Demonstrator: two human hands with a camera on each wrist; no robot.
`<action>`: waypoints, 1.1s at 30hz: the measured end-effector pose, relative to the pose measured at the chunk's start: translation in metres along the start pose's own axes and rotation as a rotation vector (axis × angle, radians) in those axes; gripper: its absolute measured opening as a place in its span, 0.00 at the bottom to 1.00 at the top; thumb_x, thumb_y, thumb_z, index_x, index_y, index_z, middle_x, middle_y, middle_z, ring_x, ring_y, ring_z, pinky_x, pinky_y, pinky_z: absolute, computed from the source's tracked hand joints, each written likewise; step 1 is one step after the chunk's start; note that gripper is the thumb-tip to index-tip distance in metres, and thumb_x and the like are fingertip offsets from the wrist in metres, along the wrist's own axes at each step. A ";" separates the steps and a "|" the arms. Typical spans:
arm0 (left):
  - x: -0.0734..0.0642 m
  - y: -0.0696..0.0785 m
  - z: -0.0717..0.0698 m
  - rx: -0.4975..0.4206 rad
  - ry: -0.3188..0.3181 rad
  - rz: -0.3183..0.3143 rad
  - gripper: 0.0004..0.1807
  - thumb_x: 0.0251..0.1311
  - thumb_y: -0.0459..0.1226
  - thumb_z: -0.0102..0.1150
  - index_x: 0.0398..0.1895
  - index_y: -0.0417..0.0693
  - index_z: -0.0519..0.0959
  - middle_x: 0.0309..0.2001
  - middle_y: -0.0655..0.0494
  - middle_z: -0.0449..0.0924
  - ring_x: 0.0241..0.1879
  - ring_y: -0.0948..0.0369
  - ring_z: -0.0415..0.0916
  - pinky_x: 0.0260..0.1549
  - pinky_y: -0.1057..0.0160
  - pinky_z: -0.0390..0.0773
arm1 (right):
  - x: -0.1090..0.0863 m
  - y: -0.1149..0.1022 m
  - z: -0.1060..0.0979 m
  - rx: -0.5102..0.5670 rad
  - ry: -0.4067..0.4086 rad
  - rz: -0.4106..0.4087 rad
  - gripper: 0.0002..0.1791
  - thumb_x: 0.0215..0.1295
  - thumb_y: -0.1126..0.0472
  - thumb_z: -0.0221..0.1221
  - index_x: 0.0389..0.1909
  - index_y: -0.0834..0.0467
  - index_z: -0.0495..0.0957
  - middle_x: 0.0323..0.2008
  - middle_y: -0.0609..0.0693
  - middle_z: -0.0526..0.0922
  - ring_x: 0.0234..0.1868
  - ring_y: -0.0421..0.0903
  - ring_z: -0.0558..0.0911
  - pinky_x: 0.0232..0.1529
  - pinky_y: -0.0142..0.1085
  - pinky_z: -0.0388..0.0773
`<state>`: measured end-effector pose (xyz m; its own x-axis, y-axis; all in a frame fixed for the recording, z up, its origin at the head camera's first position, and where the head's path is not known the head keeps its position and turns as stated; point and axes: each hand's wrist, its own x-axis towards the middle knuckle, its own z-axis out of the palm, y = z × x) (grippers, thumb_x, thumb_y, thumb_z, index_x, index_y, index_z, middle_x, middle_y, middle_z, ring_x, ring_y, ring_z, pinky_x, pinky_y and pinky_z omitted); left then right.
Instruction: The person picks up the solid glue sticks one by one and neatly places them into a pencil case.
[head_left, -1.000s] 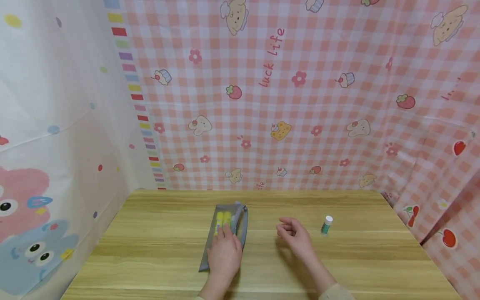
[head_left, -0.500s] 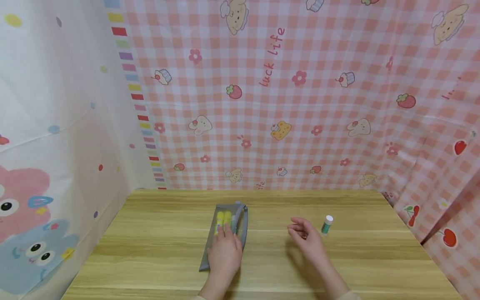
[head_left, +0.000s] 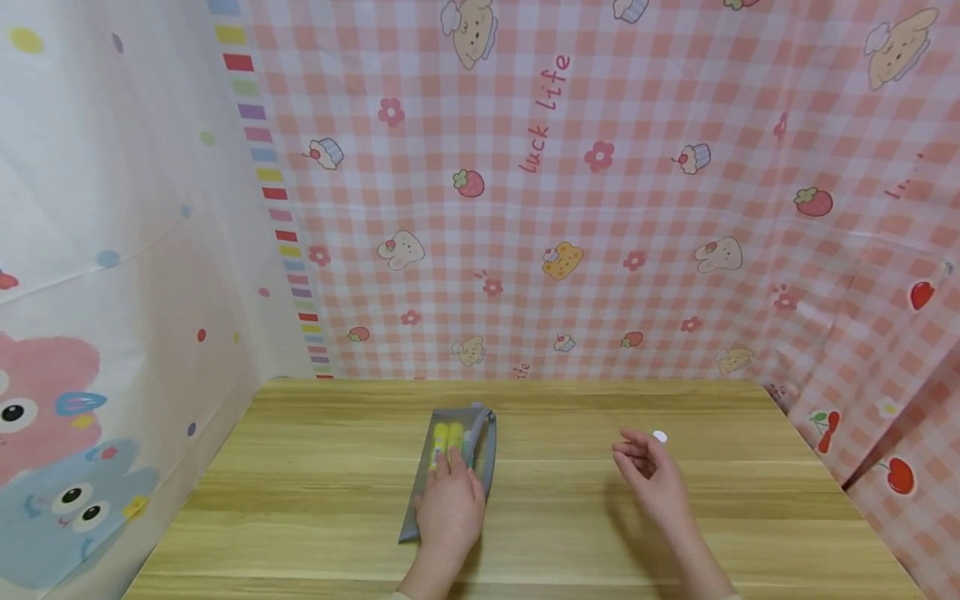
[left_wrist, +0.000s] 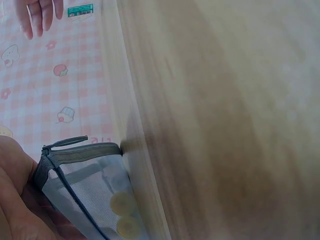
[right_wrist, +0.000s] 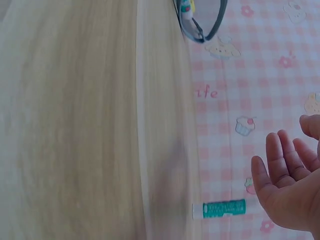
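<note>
My left hand (head_left: 450,508) rests on a grey mesh zip pouch (head_left: 412,521), its fingers laid forward over the top. Two yellow sticks (head_left: 439,440) show inside the pouch, and a small green-and-white stick (right_wrist: 186,9) sits beside them. In the left wrist view the zipped mouth (left_wrist: 85,152) of the pouch gapes. My right hand (head_left: 656,483) hovers over the table with loosely bent fingers and holds nothing. Just beyond it stands a green glue stick (right_wrist: 223,208) with a white cap; in the head view only the cap (head_left: 660,436) shows past my hand.
The wooden table (head_left: 322,467) ends at the back against a pink checked cloth (head_left: 525,208). A white cloth (head_left: 150,250) with cartoon figures hangs on the left. More printed cloth (head_left: 862,333) hangs on the right.
My right hand has moved right across the table toward the green glue stick and now covers most of it in the head view. The left hand and pouch have stayed put.
</note>
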<state>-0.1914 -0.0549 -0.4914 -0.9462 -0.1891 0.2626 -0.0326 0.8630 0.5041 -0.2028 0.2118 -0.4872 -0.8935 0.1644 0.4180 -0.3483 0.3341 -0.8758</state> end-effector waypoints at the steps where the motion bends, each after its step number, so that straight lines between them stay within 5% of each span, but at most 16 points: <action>1: 0.000 0.000 0.000 0.000 0.000 0.001 0.25 0.68 0.40 0.49 0.63 0.32 0.73 0.60 0.32 0.73 0.56 0.36 0.73 0.44 0.27 0.71 | 0.000 0.001 -0.002 -0.001 0.010 0.003 0.16 0.63 0.74 0.61 0.52 0.71 0.75 0.38 0.59 0.84 0.38 0.30 0.79 0.39 0.21 0.75; 25: -0.001 0.000 -0.002 -0.003 0.010 0.019 0.25 0.68 0.39 0.50 0.62 0.31 0.73 0.60 0.32 0.73 0.55 0.36 0.74 0.43 0.27 0.72 | 0.005 0.007 -0.033 -0.098 0.278 0.143 0.16 0.64 0.70 0.63 0.52 0.68 0.77 0.33 0.39 0.80 0.33 0.31 0.75 0.35 0.18 0.72; 33: -0.001 -0.001 0.000 -0.004 0.021 0.030 0.25 0.68 0.39 0.50 0.61 0.31 0.73 0.59 0.32 0.74 0.55 0.36 0.74 0.42 0.27 0.72 | 0.007 0.013 -0.037 -0.134 0.286 0.163 0.18 0.64 0.68 0.64 0.53 0.68 0.77 0.38 0.49 0.81 0.34 0.27 0.74 0.37 0.17 0.71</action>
<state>-0.1905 -0.0557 -0.4922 -0.9397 -0.1731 0.2948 -0.0032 0.8668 0.4987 -0.2035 0.2515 -0.4869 -0.8120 0.4726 0.3425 -0.1503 0.3976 -0.9052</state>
